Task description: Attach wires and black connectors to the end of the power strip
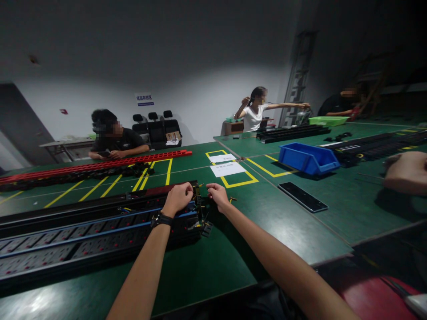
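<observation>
A long black assembly (133, 226) with blue strips and rows of dark plates lies on the green table, its near-right end bearing small brass-coloured fittings and wires. My left hand (178, 198), with a dark watch on the wrist, rests on top of that end, fingers curled down; what they grip is hidden. Just right of the end, my right hand (218, 195) is closed, thumb and forefinger pinched together. Anything between those fingertips is too small to make out. A small brass-coloured fitting (232, 199) lies beside my right wrist.
A phone (303, 197) and a blue bin (308, 158) are to the right, with another person's hand (407, 173) at the right edge. Paper sheets (227, 169) lie ahead. Red rails (100, 166) stretch along the far left. Several people sit across the table.
</observation>
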Available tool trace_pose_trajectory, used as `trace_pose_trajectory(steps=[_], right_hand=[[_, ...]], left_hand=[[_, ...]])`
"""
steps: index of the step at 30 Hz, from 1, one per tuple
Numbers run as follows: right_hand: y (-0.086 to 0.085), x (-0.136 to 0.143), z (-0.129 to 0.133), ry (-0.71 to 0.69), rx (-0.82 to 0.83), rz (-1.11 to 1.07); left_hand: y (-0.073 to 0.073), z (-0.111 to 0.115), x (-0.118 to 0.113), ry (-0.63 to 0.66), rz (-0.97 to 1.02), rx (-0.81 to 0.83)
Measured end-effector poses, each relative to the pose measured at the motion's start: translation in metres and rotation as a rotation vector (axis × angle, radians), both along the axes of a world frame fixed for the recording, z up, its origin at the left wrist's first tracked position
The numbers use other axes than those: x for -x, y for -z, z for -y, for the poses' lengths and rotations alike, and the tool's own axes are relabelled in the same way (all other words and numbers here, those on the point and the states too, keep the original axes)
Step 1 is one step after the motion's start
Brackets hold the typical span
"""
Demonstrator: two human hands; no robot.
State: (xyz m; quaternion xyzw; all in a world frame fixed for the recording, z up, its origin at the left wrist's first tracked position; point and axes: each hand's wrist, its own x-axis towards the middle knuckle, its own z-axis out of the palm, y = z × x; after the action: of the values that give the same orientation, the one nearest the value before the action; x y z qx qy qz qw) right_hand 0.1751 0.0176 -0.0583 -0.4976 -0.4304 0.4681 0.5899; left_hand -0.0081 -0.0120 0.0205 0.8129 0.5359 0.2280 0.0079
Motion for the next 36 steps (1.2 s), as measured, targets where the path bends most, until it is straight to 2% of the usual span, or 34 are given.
trace_pose_trajectory(steps=[18,36], right_hand=[[0.010,-0.004,-0.008,0.031,-0.043,0.149],[0.012,-0.005,-0.010,0.051,-0.034,0.099]], left_hand=[[0.001,0.000,0.001,-0.004,-0.015,0.007],[0.003,-0.002,0.001,-0.003,-0.017,0.016]])
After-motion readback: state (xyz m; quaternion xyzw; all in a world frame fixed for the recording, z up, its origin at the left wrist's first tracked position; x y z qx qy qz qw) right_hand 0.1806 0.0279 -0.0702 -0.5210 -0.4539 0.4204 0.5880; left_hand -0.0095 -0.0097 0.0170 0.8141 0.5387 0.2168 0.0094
